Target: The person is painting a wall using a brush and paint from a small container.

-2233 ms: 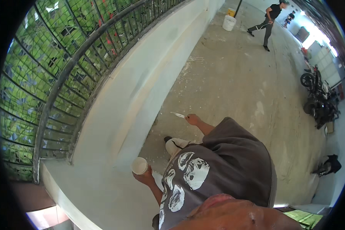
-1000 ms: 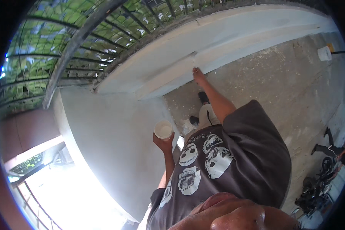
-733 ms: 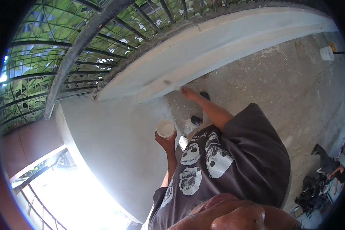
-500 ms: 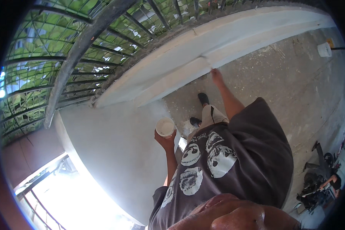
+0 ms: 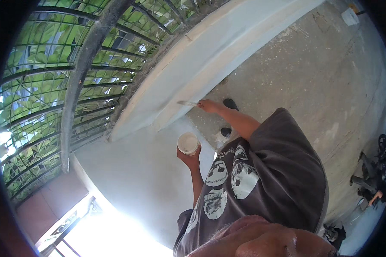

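My left hand (image 5: 190, 157) holds a small round white tub (image 5: 188, 142) of pale filler up in front of my chest. My right hand (image 5: 206, 106) is stretched forward and grips a thin putty knife (image 5: 186, 103), whose blade lies flat against the pale plastered ledge (image 5: 210, 60) of the low wall. My grey printed shirt (image 5: 261, 180) fills the lower middle, and my dark shoes (image 5: 230, 104) stand on the concrete just below the ledge.
A dark metal railing (image 5: 79, 77) with green leaves behind it runs along the top of the wall. Rough concrete floor (image 5: 313, 73) stretches right, with a white bucket (image 5: 350, 16) far off. Parked motorbikes (image 5: 375, 171) stand at the right edge. Bright glare lies at bottom left.
My right hand has swept the putty knife along the ledge, from further right back toward the left. The tub in my left hand has stayed about where it was. My view has tilted slightly.
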Motion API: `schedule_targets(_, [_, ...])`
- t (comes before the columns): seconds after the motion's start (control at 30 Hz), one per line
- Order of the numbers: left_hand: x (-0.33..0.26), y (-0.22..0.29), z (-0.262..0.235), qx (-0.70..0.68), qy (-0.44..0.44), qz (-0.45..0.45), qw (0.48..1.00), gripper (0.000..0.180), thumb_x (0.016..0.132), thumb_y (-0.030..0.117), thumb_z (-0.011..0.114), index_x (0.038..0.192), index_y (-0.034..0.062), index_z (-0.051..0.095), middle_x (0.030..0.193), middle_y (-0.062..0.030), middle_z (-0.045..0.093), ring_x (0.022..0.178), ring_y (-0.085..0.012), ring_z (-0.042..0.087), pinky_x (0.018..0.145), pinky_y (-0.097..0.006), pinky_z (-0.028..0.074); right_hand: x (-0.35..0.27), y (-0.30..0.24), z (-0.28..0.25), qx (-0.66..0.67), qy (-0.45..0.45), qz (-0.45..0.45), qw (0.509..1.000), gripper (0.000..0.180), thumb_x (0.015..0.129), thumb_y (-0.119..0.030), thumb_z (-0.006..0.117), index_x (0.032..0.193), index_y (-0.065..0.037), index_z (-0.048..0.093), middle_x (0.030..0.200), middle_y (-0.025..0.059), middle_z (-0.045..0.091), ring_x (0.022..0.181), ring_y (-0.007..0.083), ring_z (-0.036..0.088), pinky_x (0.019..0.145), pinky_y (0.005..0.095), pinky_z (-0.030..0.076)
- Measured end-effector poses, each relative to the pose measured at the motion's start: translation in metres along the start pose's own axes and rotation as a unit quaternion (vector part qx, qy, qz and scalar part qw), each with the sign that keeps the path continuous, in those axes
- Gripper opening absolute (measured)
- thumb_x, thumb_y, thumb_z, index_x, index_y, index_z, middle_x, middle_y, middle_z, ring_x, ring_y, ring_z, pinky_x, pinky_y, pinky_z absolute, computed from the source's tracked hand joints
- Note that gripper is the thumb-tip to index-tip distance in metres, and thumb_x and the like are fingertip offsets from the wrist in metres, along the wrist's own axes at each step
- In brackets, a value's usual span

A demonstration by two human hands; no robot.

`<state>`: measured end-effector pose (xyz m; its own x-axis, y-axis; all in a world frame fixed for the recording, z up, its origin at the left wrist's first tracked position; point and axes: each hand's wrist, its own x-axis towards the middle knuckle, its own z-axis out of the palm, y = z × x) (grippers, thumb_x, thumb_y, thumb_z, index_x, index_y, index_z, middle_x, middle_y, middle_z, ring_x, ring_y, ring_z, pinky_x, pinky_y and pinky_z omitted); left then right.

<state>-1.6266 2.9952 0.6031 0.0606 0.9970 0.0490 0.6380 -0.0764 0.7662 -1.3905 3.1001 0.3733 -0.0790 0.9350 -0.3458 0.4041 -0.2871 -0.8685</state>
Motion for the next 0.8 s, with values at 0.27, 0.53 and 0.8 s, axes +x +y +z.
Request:
schedule_targets(0.27, [-0.012,-0.041,-0.003,-0.025,-0.013,0.028,0.999,0.095,0.057,0.024,0.101,0.134,-0.0047,0.053,0.123,-0.0211,0.064,0.115,-0.0367,0.063,0.102,-0.048,0.049,-0.047,0.053,-0.104,-0.061,0.186,0.044,0.980,0.046,0.106,-0.043,0.052,0.103,0.000,0.068,0.096,0.0274,0.070,0.088,0.0447,0.068,0.078,0.0516,0.052])
schedule_targets(0.53, [-0.040,-0.079,-0.007,0.017,-0.021,0.014,1.000,0.104,0.055,0.024,0.101,0.140,-0.0021,0.048,0.130,-0.0211,0.058,0.124,-0.0403,0.054,0.106,-0.052,0.042,-0.150,-0.087,-0.148,-0.106,0.011,-0.008,0.994,0.044,0.100,-0.046,0.062,0.108,-0.003,0.072,0.096,0.0232,0.072,0.091,0.0409,0.070,0.079,0.0491,0.053])
schedule_targets(0.8, [0.017,-0.119,0.014,-0.007,-0.046,0.051,0.998,0.096,0.055,0.029,0.099,0.136,0.0075,0.051,0.125,-0.0155,0.062,0.119,-0.0396,0.056,0.101,-0.052,0.042,-0.156,-0.178,-0.069,-0.246,-0.124,-0.111,0.955,0.042,0.093,-0.043,0.071,0.114,-0.007,0.072,0.105,0.0168,0.073,0.099,0.0385,0.069,0.086,0.0475,0.054])
